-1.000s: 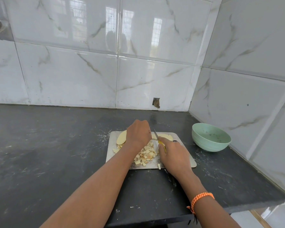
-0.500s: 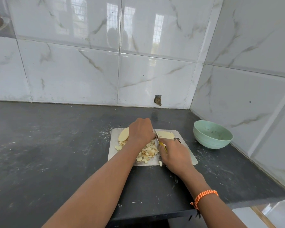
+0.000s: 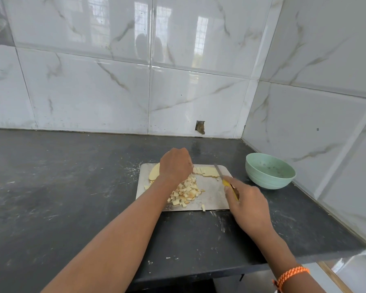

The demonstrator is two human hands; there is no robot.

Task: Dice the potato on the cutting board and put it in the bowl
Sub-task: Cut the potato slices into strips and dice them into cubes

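I am looking down at a dark countertop (image 3: 51,197) set into a corner of white marbled wall tiles (image 3: 89,92). A metal cutting board (image 3: 211,193) is lying flat on it, and a pale green bowl (image 3: 269,171) is standing just beside the board's right edge, apart from it. My left hand (image 3: 174,164) is curling, knuckles up, over the board's far left part; I cannot tell what its fingers are pressing on. A potato slice (image 3: 153,173) is showing at its left. A heap of diced potato (image 3: 185,192) is lying mid-board beneath my wrist, with one cube (image 3: 203,207) at the near edge. My right hand (image 3: 248,205) is wrapping closed around the yellow-handled knife (image 3: 225,182), whose blade is resting across cut potato strips (image 3: 206,171) at the far right of the board. An orange bracelet (image 3: 290,275) is circling my right wrist.
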